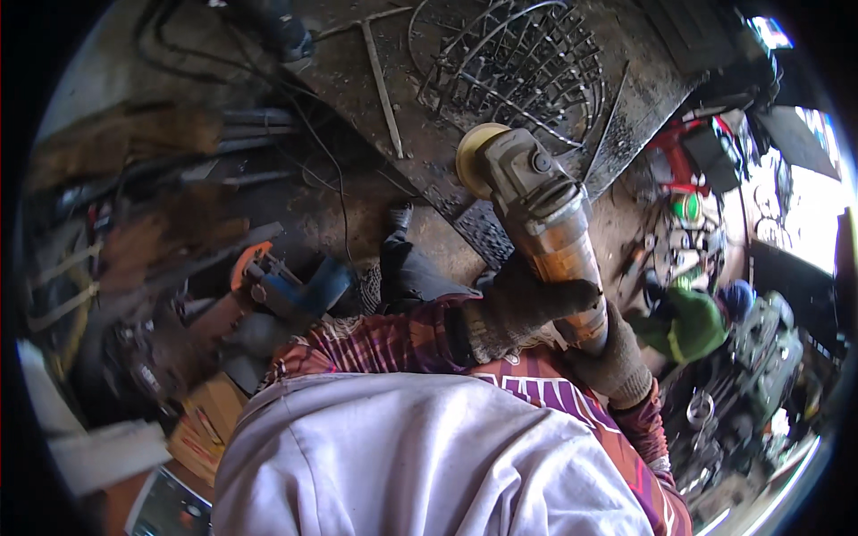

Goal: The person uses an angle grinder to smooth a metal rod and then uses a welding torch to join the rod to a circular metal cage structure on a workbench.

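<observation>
Just beyond the grinder (561, 241) (both hands' fingers (572, 294) (617, 357) around it), a metal cage (529, 79)

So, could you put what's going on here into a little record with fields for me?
Tool: orange-and-grey angle grinder
Disc: pale yellow, at the grinder's far end
Left hand: dark-gloved, closed around the grinder's body
Right hand: gloved, gripping the grinder's rear end
Surface ahead: dark metal table
On the table: round cage of metal bars; T-shaped rod to its left
Disc touching the cage: cannot tell
</observation>
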A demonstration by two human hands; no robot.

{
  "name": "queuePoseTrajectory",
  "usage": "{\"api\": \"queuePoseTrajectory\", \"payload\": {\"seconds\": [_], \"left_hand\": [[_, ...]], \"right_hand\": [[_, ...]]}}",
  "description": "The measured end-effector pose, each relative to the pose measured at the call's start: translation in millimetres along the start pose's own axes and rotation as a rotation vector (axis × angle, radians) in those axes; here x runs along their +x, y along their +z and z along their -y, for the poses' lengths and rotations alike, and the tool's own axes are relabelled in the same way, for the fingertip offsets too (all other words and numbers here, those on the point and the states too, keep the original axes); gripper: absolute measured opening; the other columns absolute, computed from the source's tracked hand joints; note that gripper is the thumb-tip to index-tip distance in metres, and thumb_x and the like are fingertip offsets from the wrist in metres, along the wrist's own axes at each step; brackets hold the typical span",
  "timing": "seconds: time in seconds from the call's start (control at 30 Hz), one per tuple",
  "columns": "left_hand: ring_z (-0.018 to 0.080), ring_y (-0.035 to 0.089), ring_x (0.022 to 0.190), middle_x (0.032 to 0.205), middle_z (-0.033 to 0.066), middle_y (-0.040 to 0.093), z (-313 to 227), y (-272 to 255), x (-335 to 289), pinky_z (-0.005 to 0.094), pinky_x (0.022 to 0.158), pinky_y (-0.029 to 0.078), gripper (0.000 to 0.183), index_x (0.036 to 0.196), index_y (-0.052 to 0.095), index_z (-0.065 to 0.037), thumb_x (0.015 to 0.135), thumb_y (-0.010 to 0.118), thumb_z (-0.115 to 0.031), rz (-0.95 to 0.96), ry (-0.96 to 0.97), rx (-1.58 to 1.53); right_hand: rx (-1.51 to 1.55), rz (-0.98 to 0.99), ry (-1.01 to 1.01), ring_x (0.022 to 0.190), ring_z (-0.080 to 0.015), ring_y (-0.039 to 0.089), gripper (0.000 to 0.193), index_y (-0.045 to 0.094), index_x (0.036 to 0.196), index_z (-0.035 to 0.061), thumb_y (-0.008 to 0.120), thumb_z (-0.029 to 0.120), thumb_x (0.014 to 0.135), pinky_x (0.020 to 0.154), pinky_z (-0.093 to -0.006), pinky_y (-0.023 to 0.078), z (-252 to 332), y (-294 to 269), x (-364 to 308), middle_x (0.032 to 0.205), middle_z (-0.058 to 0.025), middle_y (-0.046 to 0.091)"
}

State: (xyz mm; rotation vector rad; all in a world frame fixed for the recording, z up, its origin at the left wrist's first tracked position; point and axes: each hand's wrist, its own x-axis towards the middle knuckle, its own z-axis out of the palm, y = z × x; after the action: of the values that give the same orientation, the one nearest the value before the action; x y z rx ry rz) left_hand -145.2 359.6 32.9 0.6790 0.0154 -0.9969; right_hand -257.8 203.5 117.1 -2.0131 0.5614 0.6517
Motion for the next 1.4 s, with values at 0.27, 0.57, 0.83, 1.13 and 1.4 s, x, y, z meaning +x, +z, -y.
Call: {"api": "queuePoseTrajectory", "payload": {"seconds": [0.27,0.57,0.83,1.13,1.4], "left_hand": [[0.0212,0.067,0.109,0.119,0.0088,0.067,-47,-44,-37,0.0396,0.098,0.057,0.062,0.132,0.057,-0.005,0.082,0.089,-0.018,0.017,-0.341,-0.018],[0.0205,0.069,0.106,0.117,0.0104,0.069,-66,-65,-38,0.0378,0.095,0.058,0.052,0.126,0.061,-0.004,0.082,0.087,-0.013,0.032,-0.345,0.02],[0.0202,0.07,0.104,0.114,0.0095,0.07,-71,-75,-35,0.0379,0.094,0.058,0.053,0.126,0.06,-0.004,0.081,0.087,-0.012,0.06,-0.34,0.107],[0.0204,0.067,0.106,0.117,0.0092,0.067,-84,-76,-37,0.0377,0.093,0.058,0.058,0.129,0.058,-0.005,0.082,0.09,-0.019,0.013,-0.359,0.084],[0.0204,0.067,0.107,0.117,0.0095,0.067,-78,-79,-38,0.0373,0.093,0.058,0.058,0.129,0.058,-0.005,0.083,0.089,-0.018,0.038,-0.313,0.05]], "right_hand": [[0.17,-0.101,0.326,0.123,-0.0271,0.066,0.083,0.046,0.147,0.0017,0.09,0.02,0.079,0.104,-0.0405,0.052,59,80,-12,0.134,-0.0188,0.067],[0.394,-0.167,0.323,0.124,-0.0254,0.065,0.075,0.048,0.146,0.0016,0.087,0.016,0.084,0.106,-0.0392,0.051,73,112,2,0.135,-0.0175,0.066],[0.396,-0.223,0.347,0.121,-0.0238,0.065,0.071,0.05,0.142,0.0023,0.087,0.011,0.081,0.103,-0.0386,0.052,84,122,6,0.133,-0.0162,0.066],[0.378,-0.228,0.321,0.116,-0.0228,0.068,0.069,0.054,0.137,0.0025,0.089,0.007,0.078,0.099,-0.0381,0.054,86,126,10,0.128,-0.015,0.069],[0.409,-0.171,0.371,0.125,-0.0241,0.064,0.074,0.05,0.144,0.0016,0.088,0.013,0.082,0.107,-0.0375,0.05,93,123,12,0.136,-0.0159,0.065]]}}
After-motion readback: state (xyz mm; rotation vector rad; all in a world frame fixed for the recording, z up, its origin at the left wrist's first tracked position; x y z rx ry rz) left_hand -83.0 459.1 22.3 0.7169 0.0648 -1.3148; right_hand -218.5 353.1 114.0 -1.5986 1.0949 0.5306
